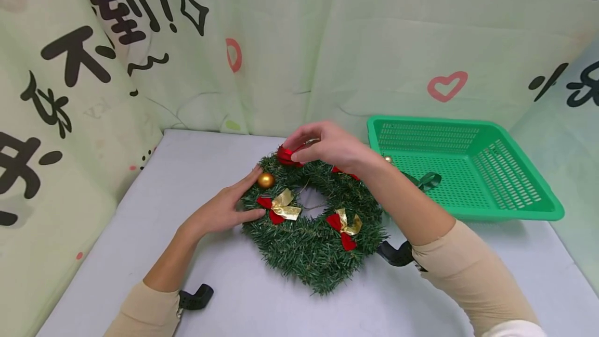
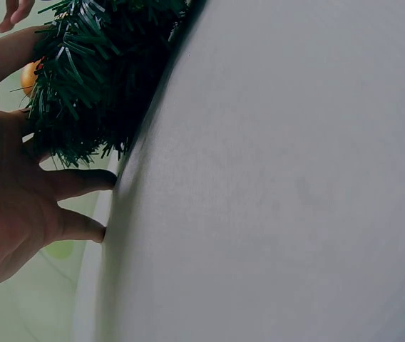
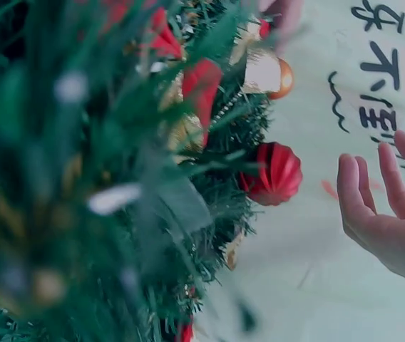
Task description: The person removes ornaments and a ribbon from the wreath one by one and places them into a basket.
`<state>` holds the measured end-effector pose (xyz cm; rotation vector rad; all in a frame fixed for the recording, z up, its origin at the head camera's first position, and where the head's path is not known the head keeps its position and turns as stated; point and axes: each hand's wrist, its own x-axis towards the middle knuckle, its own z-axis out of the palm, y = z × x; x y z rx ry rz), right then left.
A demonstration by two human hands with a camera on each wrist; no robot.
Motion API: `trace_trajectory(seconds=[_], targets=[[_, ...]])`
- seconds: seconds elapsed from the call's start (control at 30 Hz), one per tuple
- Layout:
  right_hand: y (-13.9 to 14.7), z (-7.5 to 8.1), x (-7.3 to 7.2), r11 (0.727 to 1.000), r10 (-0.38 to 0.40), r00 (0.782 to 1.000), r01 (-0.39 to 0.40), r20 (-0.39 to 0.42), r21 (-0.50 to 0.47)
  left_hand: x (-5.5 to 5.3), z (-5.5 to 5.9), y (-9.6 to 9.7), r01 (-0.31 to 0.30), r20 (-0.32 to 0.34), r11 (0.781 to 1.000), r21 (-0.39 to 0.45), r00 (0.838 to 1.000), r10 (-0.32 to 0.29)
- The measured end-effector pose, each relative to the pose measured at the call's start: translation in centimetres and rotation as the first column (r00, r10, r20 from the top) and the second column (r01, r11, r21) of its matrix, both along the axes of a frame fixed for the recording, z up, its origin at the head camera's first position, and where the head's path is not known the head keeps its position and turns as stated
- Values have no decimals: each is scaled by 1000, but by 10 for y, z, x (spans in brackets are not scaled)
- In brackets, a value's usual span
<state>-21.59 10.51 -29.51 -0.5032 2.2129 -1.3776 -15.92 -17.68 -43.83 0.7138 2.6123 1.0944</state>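
A green artificial wreath (image 1: 309, 254) lies on the table, dressed with red and gold bows (image 1: 283, 206) and a gold ball (image 1: 265, 180). On its far side sits a ridged red ball ornament (image 3: 277, 174). My right hand (image 1: 327, 144) is over that ornament in the head view; the right wrist view shows the hand (image 3: 391, 214) with spread fingers and a gap between them and the ball. Against the wreath's left edge rests my left hand (image 1: 229, 207), thumb and fingers straight and spread. Two fingertips (image 2: 88, 229) of it reach the table surface in the left wrist view.
A green plastic basket (image 1: 538, 191) stands at the right back, holding a dark green ribbon (image 1: 428, 181) and a small gold ball (image 1: 389, 159). A printed curtain (image 1: 355, 56) hangs along the back and sides of the white table (image 1: 187, 155).
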Motion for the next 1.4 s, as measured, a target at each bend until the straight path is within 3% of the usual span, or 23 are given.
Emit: trace_trajectory(seconds=[0.27, 0.6, 1.0, 1.4], targets=[[-15, -10, -2, 999, 46, 999, -46, 21, 25, 0, 0, -1, -1, 16, 1000, 14, 1000, 1], [-25, -14, -7, 987, 102, 995, -101, 1, 126, 0, 1, -1, -2, 22, 1000, 12, 1000, 1], [-37, -27, -10, 972, 138, 989, -147, 60, 186, 1, 1, -1, -2, 41, 1000, 27, 999, 1], [-49, -13, -7, 962, 148, 985, -164, 88, 218, 0, 1, -2, -1, 22, 1000, 13, 1000, 1]])
